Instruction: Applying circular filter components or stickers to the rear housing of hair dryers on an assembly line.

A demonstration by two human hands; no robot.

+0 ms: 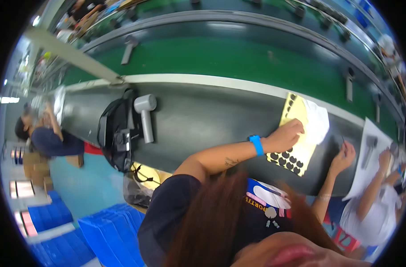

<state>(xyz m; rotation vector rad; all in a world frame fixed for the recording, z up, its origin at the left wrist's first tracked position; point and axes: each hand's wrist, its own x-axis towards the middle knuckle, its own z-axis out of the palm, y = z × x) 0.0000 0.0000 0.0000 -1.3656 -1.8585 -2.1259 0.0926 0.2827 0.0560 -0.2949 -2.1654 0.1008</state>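
Observation:
My left hand (285, 137), with a blue wristband, rests over a yellow sheet (306, 153) of round black stickers. Its fingers are curled together; whatever they pinch is hidden. A crumpled white cloth or bag (317, 121) lies over the sheet's right side, beside those fingers. To the right, my right hand (344, 158) is raised at the bench's near side, fingers closed around a thin dark pointed tool (343, 139). Left of my arms, a grey hair dryer body (146, 116) leans beside a black backpack (116, 129) on the dark bench.
Beyond the bench's pale edge runs a green conveyor (189, 55) with grey hair dryer bodies (349, 84) on it. A post (74, 53) rises at the far left. Co-workers (51, 138) sit on both sides. Blue bins (109, 231) stand on the floor lower left.

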